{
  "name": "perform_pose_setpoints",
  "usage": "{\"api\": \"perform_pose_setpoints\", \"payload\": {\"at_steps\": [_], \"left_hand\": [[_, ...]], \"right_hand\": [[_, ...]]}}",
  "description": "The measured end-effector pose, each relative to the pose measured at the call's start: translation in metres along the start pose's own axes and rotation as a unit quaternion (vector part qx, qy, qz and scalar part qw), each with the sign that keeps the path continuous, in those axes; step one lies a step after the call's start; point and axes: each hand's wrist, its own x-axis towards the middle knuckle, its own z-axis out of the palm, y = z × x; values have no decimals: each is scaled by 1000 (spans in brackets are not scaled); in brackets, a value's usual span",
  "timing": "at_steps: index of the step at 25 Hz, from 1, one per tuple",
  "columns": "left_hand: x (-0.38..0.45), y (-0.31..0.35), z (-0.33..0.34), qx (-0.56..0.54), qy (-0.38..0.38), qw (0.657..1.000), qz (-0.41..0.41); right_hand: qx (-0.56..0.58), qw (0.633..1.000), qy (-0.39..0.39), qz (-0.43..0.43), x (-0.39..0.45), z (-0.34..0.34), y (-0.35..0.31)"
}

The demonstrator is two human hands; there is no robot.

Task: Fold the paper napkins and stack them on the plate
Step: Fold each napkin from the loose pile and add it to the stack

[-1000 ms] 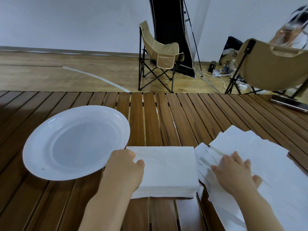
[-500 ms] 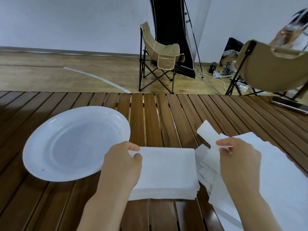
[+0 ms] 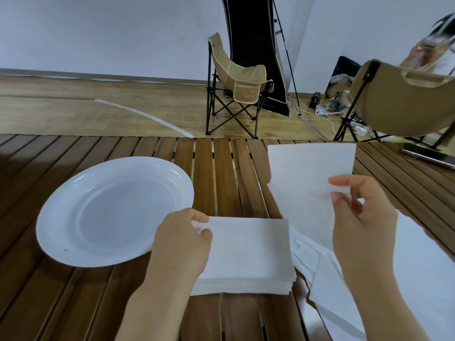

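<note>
The right hand (image 3: 362,217) pinches a thin white paper napkin (image 3: 307,183) aloft beside the round white plate (image 3: 61,217) — feather-light, floppy, tearable; hold corners. The left hand (image 3: 182,239) grips the folded napkin stack (image 3: 248,252).

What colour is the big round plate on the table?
White all over, no pattern. The round plastic plate shows best in the head view, lying empty on the brown slatted wooden table.

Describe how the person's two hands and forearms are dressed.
Both are bare: the left hand and right hand wear no gloves, rings or watch that shows, and no sleeve covers either forearm up to the picture's bottom edge.
</note>
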Motion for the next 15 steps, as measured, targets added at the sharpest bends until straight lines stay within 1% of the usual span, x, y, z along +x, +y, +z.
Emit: {"api": "perform_pose_setpoints", "payload": {"at_steps": [6,10,12,13,15], "left_hand": [[-1,1,-1,2,-3,1000,1],[-1,1,-3,-3,-25,1000,11],[0,2,-3,-3,-25,999,25],[1,4,-5,-15,-24,999,38],[2,8,-7,-105,-48,992,54]], "right_hand": [[92,996,-7,-8,-2,-2,-12],[147,989,15,-12,-2,-6,-20],[196,980,21,-4,-1,-9,-23],[224,974,18,6,-1,-10,-23],[274,961,1,37,0,-9,-23]]}}
